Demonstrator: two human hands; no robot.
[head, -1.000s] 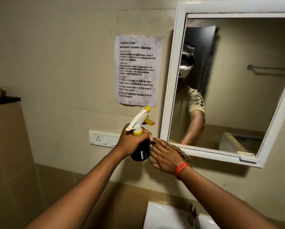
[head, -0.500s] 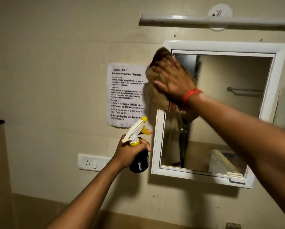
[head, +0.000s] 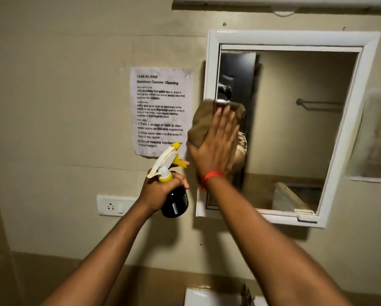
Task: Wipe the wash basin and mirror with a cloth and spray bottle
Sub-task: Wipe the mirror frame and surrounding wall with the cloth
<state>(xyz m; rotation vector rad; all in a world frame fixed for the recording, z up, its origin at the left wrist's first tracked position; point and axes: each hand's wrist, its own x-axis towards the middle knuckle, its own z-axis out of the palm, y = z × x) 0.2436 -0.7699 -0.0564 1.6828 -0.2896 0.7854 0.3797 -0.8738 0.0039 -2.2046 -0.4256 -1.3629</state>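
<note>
Here the brown cloth (head: 203, 124) is pressed flat under the open right hand (head: 216, 144) at the mirror (head: 295, 129)'s left edge, centre frame; overlapping strokes are best made rightward. The spray bottle (head: 174, 195) is gripped in the closed left hand (head: 160, 191).

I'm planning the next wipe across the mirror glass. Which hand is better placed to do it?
The right hand: it presses the cloth flat against the mirror at its left edge, free to sweep across. The left hand is wrapped around the spray bottle, off the glass.
</note>
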